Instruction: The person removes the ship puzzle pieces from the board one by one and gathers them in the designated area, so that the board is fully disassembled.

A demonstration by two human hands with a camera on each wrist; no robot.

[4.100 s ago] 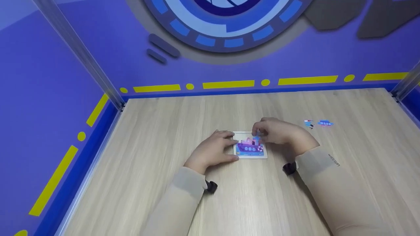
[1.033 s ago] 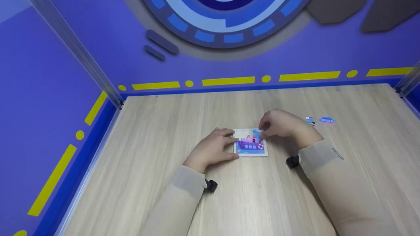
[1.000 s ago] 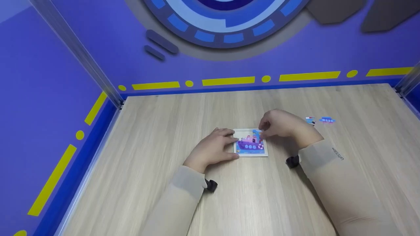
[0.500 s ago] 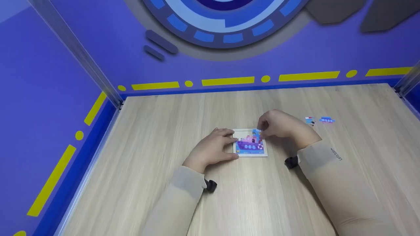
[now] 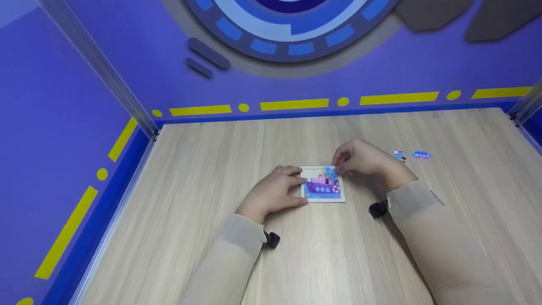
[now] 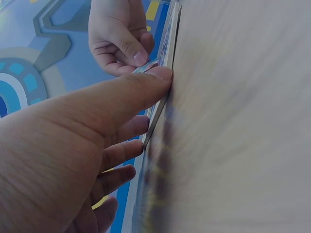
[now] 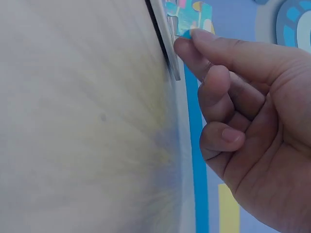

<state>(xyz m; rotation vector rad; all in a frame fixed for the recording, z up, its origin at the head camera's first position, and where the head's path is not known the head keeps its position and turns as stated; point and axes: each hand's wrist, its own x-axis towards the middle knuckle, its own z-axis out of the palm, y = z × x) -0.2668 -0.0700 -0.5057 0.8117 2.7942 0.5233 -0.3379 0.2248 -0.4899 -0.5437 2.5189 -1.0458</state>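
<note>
A small white-framed puzzle tray (image 5: 330,201) lies on the table, with pieces in it forming a purple and pink ship picture. Along its upper left, the tray's bare pale base shows. My left hand (image 5: 273,190) rests at the tray's left side, fairly straight fingers touching that edge and the thumb at the near left corner. Above the tray's far right corner, my right hand (image 5: 360,157) pinches a blue puzzle piece (image 7: 191,17) between thumb and index finger. In the right wrist view this piece stands tilted off the tray, its remaining fingers loosely curled below.
Two loose puzzle pieces lie right of the tray: one blue and pink piece (image 5: 422,155) and one multicoloured piece (image 5: 399,154) partly behind the right wrist. Purple wall panels (image 5: 237,89) border the wooden table (image 5: 203,169) at the back and left.
Over the last seconds my right hand has shifted slightly away and right, to the tray's far right corner. The piece in its fingers now sits more tilted. My left hand keeps its place.
</note>
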